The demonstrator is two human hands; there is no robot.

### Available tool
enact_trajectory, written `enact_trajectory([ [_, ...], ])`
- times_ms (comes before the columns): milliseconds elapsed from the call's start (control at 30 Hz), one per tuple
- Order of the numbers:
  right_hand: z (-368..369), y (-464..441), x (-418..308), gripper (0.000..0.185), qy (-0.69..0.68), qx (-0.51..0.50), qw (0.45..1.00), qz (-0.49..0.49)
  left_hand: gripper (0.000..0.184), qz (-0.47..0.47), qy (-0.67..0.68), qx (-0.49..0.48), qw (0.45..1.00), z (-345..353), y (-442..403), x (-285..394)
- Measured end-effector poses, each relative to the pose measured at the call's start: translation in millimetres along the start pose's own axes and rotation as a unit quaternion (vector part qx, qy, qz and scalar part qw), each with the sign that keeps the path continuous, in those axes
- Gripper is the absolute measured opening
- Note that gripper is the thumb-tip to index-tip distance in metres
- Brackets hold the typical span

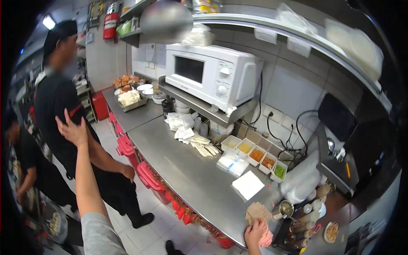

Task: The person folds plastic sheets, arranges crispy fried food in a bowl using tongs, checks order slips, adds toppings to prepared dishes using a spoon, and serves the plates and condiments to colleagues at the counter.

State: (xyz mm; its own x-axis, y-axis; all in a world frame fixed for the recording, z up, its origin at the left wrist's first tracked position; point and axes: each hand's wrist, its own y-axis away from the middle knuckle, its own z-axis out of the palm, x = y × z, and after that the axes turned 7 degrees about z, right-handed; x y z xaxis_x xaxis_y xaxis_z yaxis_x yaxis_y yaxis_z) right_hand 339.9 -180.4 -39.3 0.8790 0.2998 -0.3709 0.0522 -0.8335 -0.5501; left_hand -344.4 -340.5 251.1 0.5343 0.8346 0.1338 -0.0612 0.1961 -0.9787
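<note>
My left hand (73, 131) is raised with its fingers spread, holding nothing. It is in front of a co-worker in black (59, 95), at the upper arm; whether it touches the sleeve I cannot tell. At the near right end of the steel counter (178, 174), my right hand (255, 232) has its fingers bent over a pink cloth (266, 236). A brown cloth (257, 211) lies against those fingertips. Just beyond are a white square stack (248, 185) and a small metal pot (284, 209).
A white microwave (212, 76) stands on a raised shelf. Filled tubs, such as one of chopped greens (279, 171), line the back. Bottles (304, 231) crowd the right corner. Red bins (148, 175) sit below the counter. Another person (32, 148) bends at far left.
</note>
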Motion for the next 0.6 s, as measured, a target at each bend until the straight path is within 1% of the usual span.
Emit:
enact_trajectory([
  [33, -2, -1, -4, 0.024, 0.036, 0.041, 0.998, -0.003, 0.088, -0.009, 0.019, -0.024, 1.000, 10, 2, -4],
  [67, -8, -3, -12, 0.030, 0.105, 0.069, 0.992, 0.009, 0.092, -0.023, 0.024, -0.047, 0.998, 20, 4, -6],
  [100, -9, -8, -11, 0.031, 0.138, 0.049, 0.989, 0.016, 0.095, -0.027, 0.021, -0.056, 0.998, 30, 6, -9],
  [167, -2, -3, -12, 0.032, 0.201, 0.003, 0.979, 0.042, 0.094, -0.054, 0.035, -0.068, 0.996, 56, 17, -13],
  [233, -4, -6, -17, 0.031, 0.203, -0.050, 0.976, 0.058, 0.089, -0.043, 0.049, -0.030, 0.997, 90, 30, -12],
  [300, 9, -6, -7, 0.029, 0.187, -0.028, 0.981, 0.046, 0.085, -0.019, 0.091, -0.017, 0.996, 134, 46, -13],
  [367, -8, -12, -50, 0.026, 0.206, -0.048, 0.973, 0.094, 0.082, -0.010, 0.124, -0.040, 0.991, 173, 64, -9],
  [400, -18, -17, -81, 0.027, 0.219, -0.066, 0.966, 0.123, 0.077, -0.024, 0.160, -0.027, 0.986, 192, 72, -3],
  [433, -12, -11, -88, 0.029, 0.214, -0.054, 0.966, 0.135, 0.076, -0.043, 0.157, -0.056, 0.985, 202, 79, 5],
  [467, 0, -11, -89, 0.031, 0.205, -0.033, 0.968, 0.143, 0.075, -0.052, 0.186, -0.047, 0.980, 219, 89, 9],
  [500, 5, -21, -111, 0.033, 0.194, -0.010, 0.969, 0.152, 0.075, -0.062, 0.217, -0.036, 0.974, 239, 100, 12],
  [533, 5, -24, -136, 0.043, 0.194, -0.028, 0.965, 0.176, 0.074, -0.081, 0.237, -0.014, 0.968, 256, 112, 14],
  [600, 16, -23, -154, 0.048, 0.226, -0.105, 0.944, 0.216, 0.075, -0.238, 0.266, -0.126, 0.925, 285, 149, 25],
])
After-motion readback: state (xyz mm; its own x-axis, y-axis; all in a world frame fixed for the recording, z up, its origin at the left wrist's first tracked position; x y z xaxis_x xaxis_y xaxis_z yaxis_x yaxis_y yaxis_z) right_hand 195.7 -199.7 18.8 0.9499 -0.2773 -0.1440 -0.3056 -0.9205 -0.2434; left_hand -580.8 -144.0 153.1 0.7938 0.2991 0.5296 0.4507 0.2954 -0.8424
